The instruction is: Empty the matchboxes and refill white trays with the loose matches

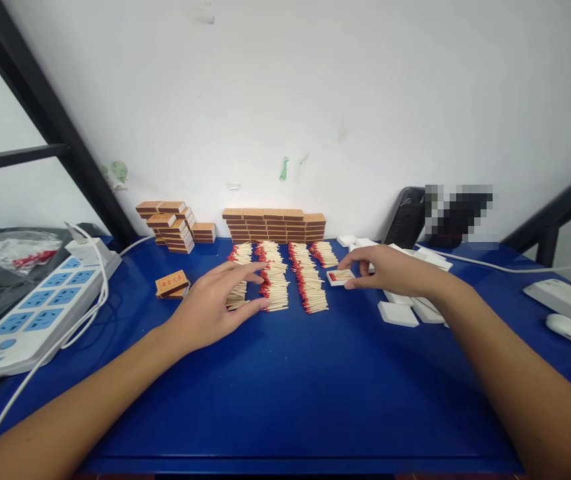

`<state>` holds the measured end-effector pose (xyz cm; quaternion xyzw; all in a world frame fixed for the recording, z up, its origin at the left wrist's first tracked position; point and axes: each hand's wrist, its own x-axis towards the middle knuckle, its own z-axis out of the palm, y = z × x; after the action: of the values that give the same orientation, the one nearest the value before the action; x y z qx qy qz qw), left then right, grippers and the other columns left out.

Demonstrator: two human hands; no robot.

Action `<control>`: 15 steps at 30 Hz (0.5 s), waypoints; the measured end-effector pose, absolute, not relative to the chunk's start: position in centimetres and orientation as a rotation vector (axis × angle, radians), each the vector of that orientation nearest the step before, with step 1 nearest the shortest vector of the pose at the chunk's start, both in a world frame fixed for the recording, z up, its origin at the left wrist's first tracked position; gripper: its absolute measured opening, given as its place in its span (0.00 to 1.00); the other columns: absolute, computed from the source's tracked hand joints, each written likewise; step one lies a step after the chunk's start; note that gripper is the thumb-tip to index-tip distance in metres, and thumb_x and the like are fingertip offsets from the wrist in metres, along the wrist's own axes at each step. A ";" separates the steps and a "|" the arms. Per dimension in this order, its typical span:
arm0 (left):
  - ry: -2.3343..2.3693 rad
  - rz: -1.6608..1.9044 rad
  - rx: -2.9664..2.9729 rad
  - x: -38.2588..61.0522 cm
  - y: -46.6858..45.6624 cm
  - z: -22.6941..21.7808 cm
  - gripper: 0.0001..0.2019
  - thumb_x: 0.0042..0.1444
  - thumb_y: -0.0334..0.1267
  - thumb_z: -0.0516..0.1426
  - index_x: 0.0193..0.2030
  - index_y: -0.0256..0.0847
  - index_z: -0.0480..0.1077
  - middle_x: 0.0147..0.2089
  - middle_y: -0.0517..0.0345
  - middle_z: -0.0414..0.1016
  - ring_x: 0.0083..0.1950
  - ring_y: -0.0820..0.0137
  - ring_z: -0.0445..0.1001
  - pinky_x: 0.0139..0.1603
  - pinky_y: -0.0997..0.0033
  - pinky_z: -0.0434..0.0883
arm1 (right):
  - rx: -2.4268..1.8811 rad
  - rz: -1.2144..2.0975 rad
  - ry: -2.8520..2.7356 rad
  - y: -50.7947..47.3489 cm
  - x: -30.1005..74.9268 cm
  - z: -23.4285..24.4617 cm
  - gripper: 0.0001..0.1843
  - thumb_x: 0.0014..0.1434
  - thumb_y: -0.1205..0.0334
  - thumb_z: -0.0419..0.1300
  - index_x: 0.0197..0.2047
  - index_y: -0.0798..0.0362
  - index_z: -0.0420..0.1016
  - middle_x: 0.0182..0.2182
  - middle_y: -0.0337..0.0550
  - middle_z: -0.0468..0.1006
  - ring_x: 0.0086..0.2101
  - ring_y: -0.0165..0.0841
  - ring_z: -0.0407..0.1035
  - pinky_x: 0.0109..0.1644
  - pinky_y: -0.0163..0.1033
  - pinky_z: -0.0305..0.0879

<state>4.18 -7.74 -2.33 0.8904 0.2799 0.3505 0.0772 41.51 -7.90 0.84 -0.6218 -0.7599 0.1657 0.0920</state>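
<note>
Red-tipped matches lie in several rows on the blue table. My left hand [223, 297] reaches over the leftmost matches [239, 252], its thumb and fingers apart, the fingertips at the second row [276, 293]. Whether it touches any match I cannot tell. At the right end of the rows, my right hand [388, 270] grips a small white matchbox tray [340, 280] between thumb and fingers. A few matches show inside this tray. Two more match rows, a long one [308, 280] and a short one [324, 253], lie between my hands.
Closed matchboxes are stacked at the wall [275, 227] and at the back left [173, 230]. Two matchboxes [172, 285] lie beside my left wrist. White trays [398, 313] are heaped under my right hand. A white power strip [40, 313] with cables lies left, a dark case [405, 217] behind.
</note>
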 end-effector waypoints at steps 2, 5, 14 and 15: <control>0.846 1.044 2.665 4.2 -7.8 -2.3 0.27 0.68 0.46 0.64 0.70 0.46 0.66 0.55 0.54 0.84 0.58 0.60 0.80 0.63 0.54 0.76 | -1.884 0.470 -2.269 -7.7 41.3 0.5 0.22 0.56 0.44 0.68 0.49 0.49 0.84 0.34 0.45 0.81 0.33 0.41 0.74 0.37 0.43 0.64; 0.867 1.032 2.662 4.2 -7.8 -2.2 0.27 0.68 0.47 0.64 0.70 0.46 0.66 0.54 0.55 0.84 0.58 0.60 0.80 0.62 0.55 0.76 | -1.894 0.420 -2.286 -7.7 41.4 0.3 0.24 0.58 0.45 0.66 0.51 0.50 0.83 0.38 0.48 0.82 0.35 0.43 0.75 0.38 0.44 0.66; 0.877 1.010 2.634 4.1 -7.5 -2.5 0.27 0.68 0.47 0.63 0.71 0.47 0.66 0.54 0.54 0.84 0.58 0.60 0.80 0.63 0.54 0.76 | -1.674 0.347 -2.451 -7.9 41.8 -0.3 0.22 0.66 0.47 0.55 0.52 0.49 0.83 0.51 0.54 0.83 0.48 0.49 0.77 0.52 0.50 0.72; 0.882 1.002 2.633 4.1 -7.5 -2.5 0.27 0.68 0.47 0.63 0.71 0.47 0.66 0.54 0.54 0.84 0.58 0.60 0.80 0.63 0.54 0.75 | -1.679 0.338 -2.460 -7.9 41.7 -0.4 0.22 0.66 0.47 0.55 0.51 0.50 0.83 0.50 0.54 0.83 0.47 0.49 0.77 0.51 0.50 0.72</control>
<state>4.05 -7.53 -2.50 0.8879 0.2975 0.3378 0.0947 41.70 -7.87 -0.39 -0.5588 -0.8185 0.1124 0.0720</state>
